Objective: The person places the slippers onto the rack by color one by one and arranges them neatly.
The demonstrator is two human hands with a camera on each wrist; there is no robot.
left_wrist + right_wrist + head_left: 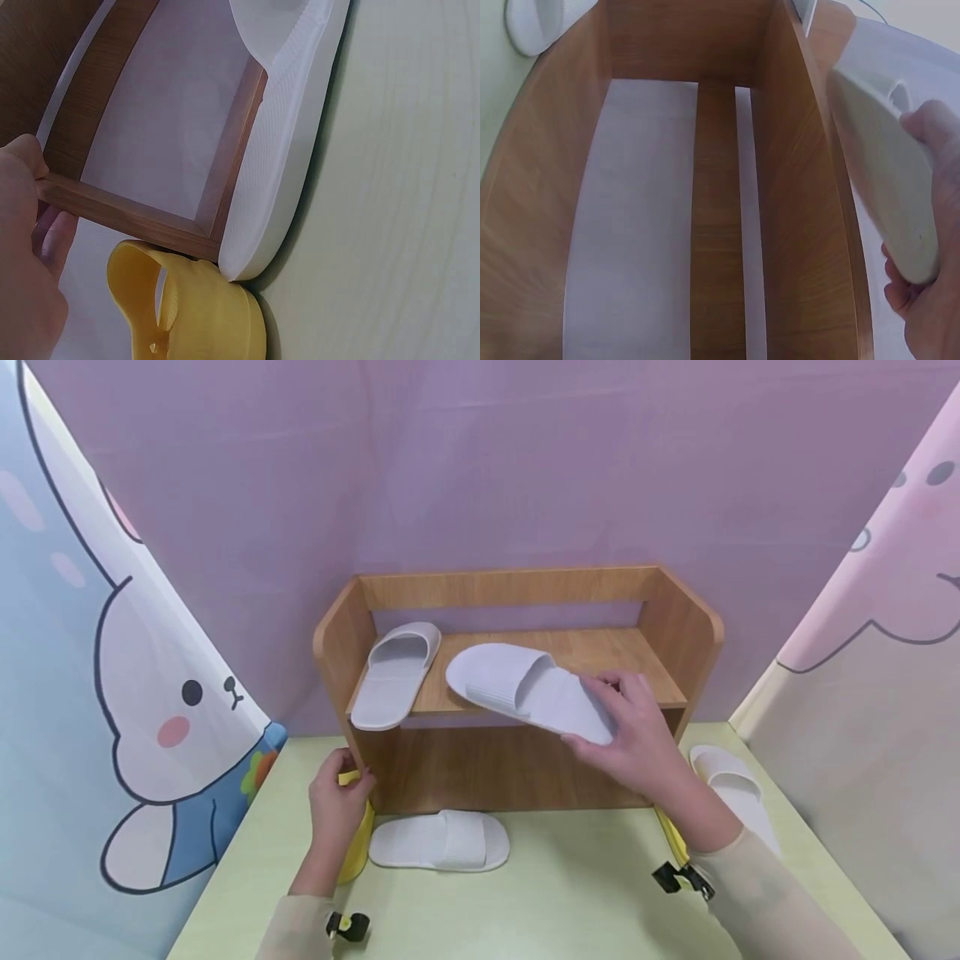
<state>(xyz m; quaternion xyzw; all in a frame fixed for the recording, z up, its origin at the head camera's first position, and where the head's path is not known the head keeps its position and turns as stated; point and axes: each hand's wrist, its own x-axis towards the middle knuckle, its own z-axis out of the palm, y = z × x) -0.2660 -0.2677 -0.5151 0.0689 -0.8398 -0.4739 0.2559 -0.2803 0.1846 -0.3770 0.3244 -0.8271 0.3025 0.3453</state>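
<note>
At the rack (510, 590), I see the right hand (633, 731) gripping a raised slipper (502, 672), the left hand (337, 797) pinching its left panel. A yellow slipper (357, 852) flanks the rack; a flat slipper (420, 842) lies in front.

Left hand (336, 797): held low, you pinch with it.
Right hand (636, 731): higher than your left, gripping.
Left forearm (318, 864): reaching forward before you.
Right forearm (703, 817): slanting forward and inward.

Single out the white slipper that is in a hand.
The held slipper, its heel end in the right hand. The other white ones are unheld: the shelf slipper on the rack, the front slipper and far-right slipper on the table.
</note>
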